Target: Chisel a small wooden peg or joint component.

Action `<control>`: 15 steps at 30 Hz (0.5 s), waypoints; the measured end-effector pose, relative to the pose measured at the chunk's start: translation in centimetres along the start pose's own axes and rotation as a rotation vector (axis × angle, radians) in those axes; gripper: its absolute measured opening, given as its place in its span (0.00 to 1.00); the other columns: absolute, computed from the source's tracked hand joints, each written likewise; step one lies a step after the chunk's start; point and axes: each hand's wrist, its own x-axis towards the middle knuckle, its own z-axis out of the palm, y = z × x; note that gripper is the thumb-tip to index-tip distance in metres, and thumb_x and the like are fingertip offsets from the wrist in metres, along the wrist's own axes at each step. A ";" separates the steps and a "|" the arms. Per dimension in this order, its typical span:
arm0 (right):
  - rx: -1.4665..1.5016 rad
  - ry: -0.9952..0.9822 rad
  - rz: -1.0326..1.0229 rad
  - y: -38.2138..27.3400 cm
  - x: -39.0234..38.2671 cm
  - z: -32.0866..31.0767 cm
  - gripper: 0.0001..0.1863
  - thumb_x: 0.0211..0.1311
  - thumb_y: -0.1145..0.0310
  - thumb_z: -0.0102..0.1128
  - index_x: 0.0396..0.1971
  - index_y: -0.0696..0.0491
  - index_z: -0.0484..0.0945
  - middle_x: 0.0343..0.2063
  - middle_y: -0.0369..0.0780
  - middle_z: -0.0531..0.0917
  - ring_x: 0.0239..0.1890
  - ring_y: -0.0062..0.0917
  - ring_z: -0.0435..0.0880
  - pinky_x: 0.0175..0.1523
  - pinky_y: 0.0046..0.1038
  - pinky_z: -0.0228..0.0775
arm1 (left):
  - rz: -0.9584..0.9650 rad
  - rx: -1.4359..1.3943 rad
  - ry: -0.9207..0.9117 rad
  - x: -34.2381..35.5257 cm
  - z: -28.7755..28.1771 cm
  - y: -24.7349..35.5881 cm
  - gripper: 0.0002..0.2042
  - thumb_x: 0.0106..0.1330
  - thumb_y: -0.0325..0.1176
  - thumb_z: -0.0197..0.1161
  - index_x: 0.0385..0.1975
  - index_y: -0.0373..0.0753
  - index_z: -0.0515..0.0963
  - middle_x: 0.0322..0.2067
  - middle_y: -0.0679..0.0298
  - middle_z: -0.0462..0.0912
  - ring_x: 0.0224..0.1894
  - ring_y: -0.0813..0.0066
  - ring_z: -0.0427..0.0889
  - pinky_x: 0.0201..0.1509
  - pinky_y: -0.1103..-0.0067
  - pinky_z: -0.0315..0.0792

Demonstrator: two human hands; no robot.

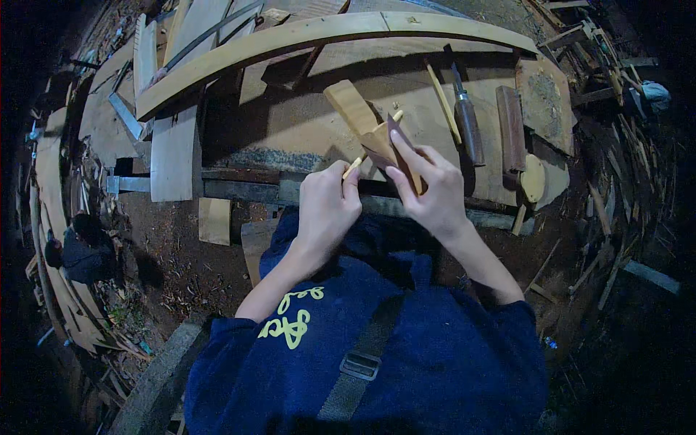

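Note:
My left hand (328,204) is closed in a pinch on the near end of a thin, pale wooden stick (353,167). The stick runs slantwise up to the right, across a light wooden block (349,106) on the bench. A folded brown sheet that looks like sandpaper (377,145) lies over the middle of the stick. My right hand (433,185) grips that sheet, its thumb and fingers pressed around it against the stick and block. Beyond the sheet the stick's far tip shows.
A chisel (467,119) with a brown handle lies right of my hands, beside a thin strip (444,103) and a dark wooden block (510,129). A long curved plank (319,45) spans the back of the workbench (290,123). Offcuts lie around; a person (87,250) is at far left.

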 end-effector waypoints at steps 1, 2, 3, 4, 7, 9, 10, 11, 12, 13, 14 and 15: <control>0.003 0.021 -0.025 0.0 0.1 0.0 0.25 0.58 0.60 0.61 0.56 0.48 0.74 0.30 0.47 0.80 0.29 0.41 0.82 0.34 0.36 0.75 | -0.018 -0.004 -0.017 0.1 0.0 0.1 0.09 0.64 0.30 0.56 0.25 0.32 0.77 0.17 0.50 0.75 0.18 0.57 0.77 0.22 0.71 0.66; -0.047 -0.018 0.074 -0.1 0.2 -0.1 0.25 0.57 0.60 0.61 0.56 0.48 0.74 0.30 0.48 0.80 0.28 0.42 0.82 0.34 0.36 0.75 | -0.034 -0.010 -0.032 0.0 0.0 0.2 0.08 0.64 0.29 0.56 0.25 0.32 0.77 0.17 0.50 0.75 0.18 0.57 0.77 0.22 0.71 0.66; -0.074 0.042 0.134 -0.1 0.4 -0.2 0.25 0.57 0.60 0.62 0.56 0.48 0.74 0.30 0.48 0.80 0.28 0.42 0.82 0.33 0.37 0.75 | -0.035 -0.007 -0.038 -0.1 -0.1 0.4 0.08 0.64 0.29 0.56 0.25 0.32 0.77 0.17 0.50 0.75 0.18 0.57 0.77 0.22 0.71 0.66; -0.088 -0.014 0.111 -0.3 0.2 -0.2 0.25 0.56 0.60 0.62 0.56 0.48 0.74 0.30 0.48 0.80 0.28 0.42 0.82 0.33 0.37 0.75 | -0.049 0.026 -0.048 -0.1 -0.1 0.5 0.08 0.64 0.29 0.56 0.26 0.32 0.78 0.17 0.50 0.76 0.19 0.56 0.78 0.22 0.70 0.66; -0.058 -0.018 0.078 -0.7 0.0 -0.4 0.25 0.55 0.64 0.63 0.55 0.50 0.75 0.30 0.47 0.80 0.29 0.40 0.82 0.35 0.34 0.73 | -0.046 0.059 -0.035 -0.2 -0.1 0.5 0.08 0.63 0.29 0.57 0.27 0.32 0.78 0.17 0.50 0.76 0.20 0.55 0.78 0.23 0.70 0.67; 0.004 -0.021 0.040 -0.7 -0.2 -0.4 0.24 0.55 0.67 0.64 0.54 0.51 0.76 0.30 0.46 0.81 0.30 0.38 0.82 0.36 0.32 0.73 | -0.029 0.060 -0.014 0.0 -0.2 0.4 0.07 0.63 0.29 0.57 0.27 0.32 0.78 0.17 0.50 0.76 0.20 0.55 0.78 0.23 0.69 0.67; 0.023 -0.019 0.043 -0.6 -0.1 -0.3 0.24 0.55 0.66 0.64 0.54 0.51 0.76 0.30 0.46 0.80 0.30 0.38 0.82 0.36 0.32 0.73 | -0.013 0.060 -0.016 0.1 -0.2 0.4 0.07 0.63 0.29 0.57 0.27 0.32 0.78 0.17 0.50 0.76 0.20 0.54 0.78 0.24 0.69 0.67; 0.045 -0.018 0.030 -0.6 -0.3 -0.2 0.24 0.55 0.66 0.63 0.54 0.51 0.76 0.30 0.47 0.80 0.30 0.38 0.82 0.36 0.33 0.72 | -0.001 0.062 -0.008 0.1 -0.2 0.3 0.07 0.63 0.29 0.58 0.28 0.33 0.78 0.18 0.50 0.76 0.20 0.53 0.78 0.24 0.69 0.67; -0.009 0.003 0.067 -0.3 -0.2 -0.1 0.26 0.55 0.62 0.63 0.56 0.48 0.74 0.30 0.47 0.81 0.29 0.40 0.82 0.34 0.36 0.74 | -0.003 0.061 -0.022 0.0 -0.1 0.3 0.07 0.63 0.29 0.58 0.28 0.33 0.78 0.18 0.50 0.76 0.20 0.53 0.78 0.24 0.69 0.67; -0.009 0.005 0.068 -0.1 0.0 -0.1 0.26 0.55 0.62 0.63 0.56 0.48 0.74 0.30 0.47 0.81 0.29 0.40 0.82 0.34 0.36 0.74 | 0.009 0.056 -0.027 0.0 -0.1 0.4 0.07 0.63 0.29 0.58 0.27 0.32 0.78 0.18 0.50 0.76 0.20 0.54 0.78 0.24 0.69 0.67; -0.047 -0.006 0.088 -0.1 -0.1 0.0 0.26 0.55 0.62 0.63 0.56 0.48 0.74 0.30 0.47 0.81 0.29 0.40 0.82 0.34 0.36 0.74 | 0.016 0.053 -0.043 0.0 -0.1 0.4 0.07 0.62 0.29 0.58 0.27 0.32 0.78 0.18 0.50 0.76 0.20 0.55 0.78 0.24 0.70 0.67; -0.085 0.052 0.100 0.1 0.1 -0.1 0.26 0.55 0.62 0.63 0.56 0.48 0.74 0.30 0.47 0.81 0.29 0.39 0.83 0.35 0.36 0.74 | 0.023 0.051 -0.026 0.0 -0.1 0.5 0.07 0.62 0.29 0.58 0.27 0.32 0.78 0.18 0.50 0.76 0.20 0.55 0.78 0.24 0.70 0.67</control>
